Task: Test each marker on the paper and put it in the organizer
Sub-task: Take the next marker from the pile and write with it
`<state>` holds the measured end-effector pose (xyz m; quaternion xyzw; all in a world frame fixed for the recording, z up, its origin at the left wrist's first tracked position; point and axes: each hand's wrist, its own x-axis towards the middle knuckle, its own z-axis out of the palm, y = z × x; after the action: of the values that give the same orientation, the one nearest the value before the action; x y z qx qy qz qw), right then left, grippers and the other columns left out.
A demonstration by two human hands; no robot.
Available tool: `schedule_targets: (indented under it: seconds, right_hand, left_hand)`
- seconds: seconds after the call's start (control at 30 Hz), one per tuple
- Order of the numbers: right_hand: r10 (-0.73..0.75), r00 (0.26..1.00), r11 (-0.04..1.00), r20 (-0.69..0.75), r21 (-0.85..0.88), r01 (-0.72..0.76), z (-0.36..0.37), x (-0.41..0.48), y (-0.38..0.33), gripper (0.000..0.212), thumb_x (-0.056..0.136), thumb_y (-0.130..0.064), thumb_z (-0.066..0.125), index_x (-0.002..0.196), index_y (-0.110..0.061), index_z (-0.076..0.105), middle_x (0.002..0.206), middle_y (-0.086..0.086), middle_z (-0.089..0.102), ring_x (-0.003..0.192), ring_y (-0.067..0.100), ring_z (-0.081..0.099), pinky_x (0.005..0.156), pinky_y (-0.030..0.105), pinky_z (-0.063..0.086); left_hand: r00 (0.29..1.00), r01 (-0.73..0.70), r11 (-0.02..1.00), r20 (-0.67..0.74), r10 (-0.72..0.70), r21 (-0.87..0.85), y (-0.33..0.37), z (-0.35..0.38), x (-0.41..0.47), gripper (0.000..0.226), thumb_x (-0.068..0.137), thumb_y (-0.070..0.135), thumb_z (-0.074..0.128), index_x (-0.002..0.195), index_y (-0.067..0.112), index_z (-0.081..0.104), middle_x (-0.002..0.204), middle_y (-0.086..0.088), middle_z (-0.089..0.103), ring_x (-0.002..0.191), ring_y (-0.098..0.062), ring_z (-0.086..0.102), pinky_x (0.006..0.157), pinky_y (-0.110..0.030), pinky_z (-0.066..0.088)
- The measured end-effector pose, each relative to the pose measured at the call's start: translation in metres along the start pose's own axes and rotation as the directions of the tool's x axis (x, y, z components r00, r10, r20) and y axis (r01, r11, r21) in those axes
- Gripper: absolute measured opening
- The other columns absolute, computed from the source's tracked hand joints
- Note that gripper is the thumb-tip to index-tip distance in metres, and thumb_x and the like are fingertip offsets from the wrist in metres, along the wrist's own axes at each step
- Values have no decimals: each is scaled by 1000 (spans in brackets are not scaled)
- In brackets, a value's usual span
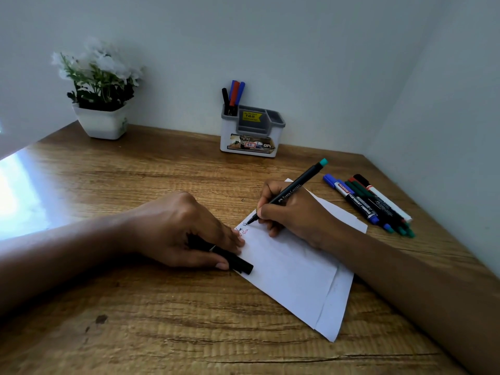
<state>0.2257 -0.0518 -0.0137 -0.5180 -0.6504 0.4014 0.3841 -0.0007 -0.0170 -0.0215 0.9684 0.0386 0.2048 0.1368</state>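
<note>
Gripping a black marker (292, 189) with a teal end, the right hand (295, 215) has its fingers curled round the barrel. The tip touches the paper (292, 272) near its far left corner, just beside small black and red scribbles. The left hand (186, 231) lies near it on the left, fingers and thumb curled round a black cap (235, 262) that pokes out onto the paper's left edge. The paper lies askew on the wooden worktop (135, 320), under both hands. To the right of the right hand, apart from it, loose markers (373, 204) lie side by side. Well behind the hands, against the wall, stands the organizer (251, 131), with a few pens (234, 94) upright in its left compartment. A flower pot (101, 120) stands far left.
</note>
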Motion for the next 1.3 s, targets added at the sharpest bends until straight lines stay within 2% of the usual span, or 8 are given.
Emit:
schedule_targets:
  seconds: [0.53, 1.17, 1.3]
  right_hand:
    - [16, 999, 999, -36, 31, -15, 0, 2, 2, 17, 82, 4, 57, 70, -7, 54, 60, 8, 57, 46, 14, 53, 44, 24, 50]
    - [36, 998, 999, -58, 25, -34, 0, 4, 2, 15, 85, -1, 59, 72, -9, 57, 65, 8, 59, 52, 11, 56, 48, 24, 52]
    - [34, 997, 999, -64, 22, -33, 0, 4, 1, 16, 84, 0, 57, 70, -8, 53, 63, 9, 56, 49, 12, 53, 44, 23, 50]
  left_hand:
    - [1000, 2, 1000, -6, -2, 2, 0, 0, 0, 28, 87, 30, 73, 110, 14, 73, 111, 5, 73, 109, -1, 65, 81, -29, 59]
    - [1000, -5, 1000, -11, 5, 11, 2, -1, 0, 28, 86, 29, 73, 109, 13, 73, 111, 3, 73, 108, -3, 66, 79, -30, 60]
    - [1000, -5, 1000, -14, 5, 5, 2, -1, 0, 29, 86, 29, 73, 109, 13, 73, 112, 2, 73, 108, -4, 66, 80, -30, 60]
